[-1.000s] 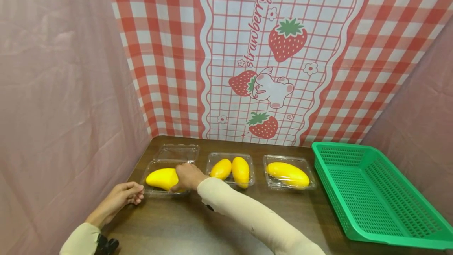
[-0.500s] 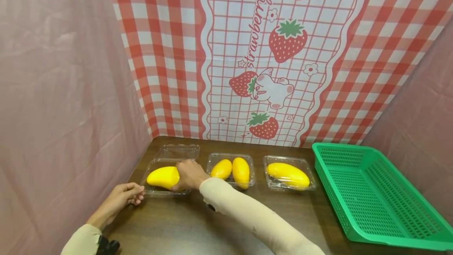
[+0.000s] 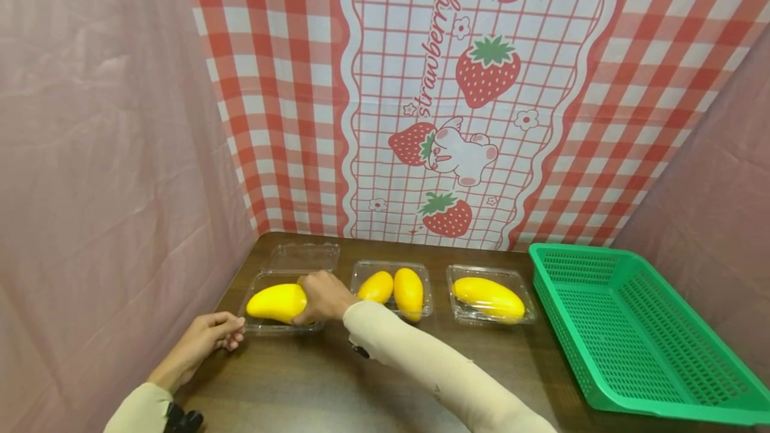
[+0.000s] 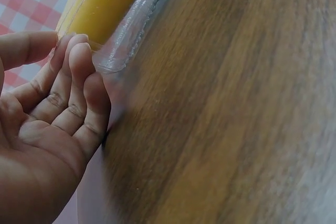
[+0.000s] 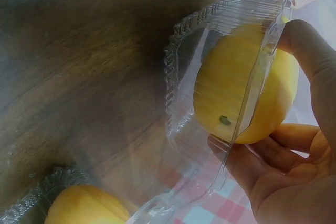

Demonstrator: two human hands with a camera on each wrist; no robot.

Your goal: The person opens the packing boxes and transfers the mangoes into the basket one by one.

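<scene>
A yellow mango (image 3: 277, 303) lies in an open clear plastic clamshell container (image 3: 283, 330) at the left of the table, its lid (image 3: 303, 258) folded back behind it. My right hand (image 3: 325, 296) grips the mango's right end from above. In the right wrist view, the thumb and fingers of that hand wrap the mango (image 5: 231, 87) inside the clear wall. My left hand (image 3: 207, 339) pinches the container's front left corner between thumb and fingertips. The left wrist view has those fingertips (image 4: 81, 61) at the plastic edge (image 4: 118, 64), beside the mango (image 4: 107, 6).
A second clear container (image 3: 392, 313) holds two smaller mangoes (image 3: 409, 294). To its right, a third container (image 3: 523, 316) has one large mango (image 3: 488, 297). A green plastic basket (image 3: 583, 353) stands at the right. Checked strawberry cloth (image 3: 445, 85) hangs behind the brown table (image 3: 361, 379).
My right wrist has shifted slightly to the right while the hand stays on the mango. The left hand and the containers have hardly moved.
</scene>
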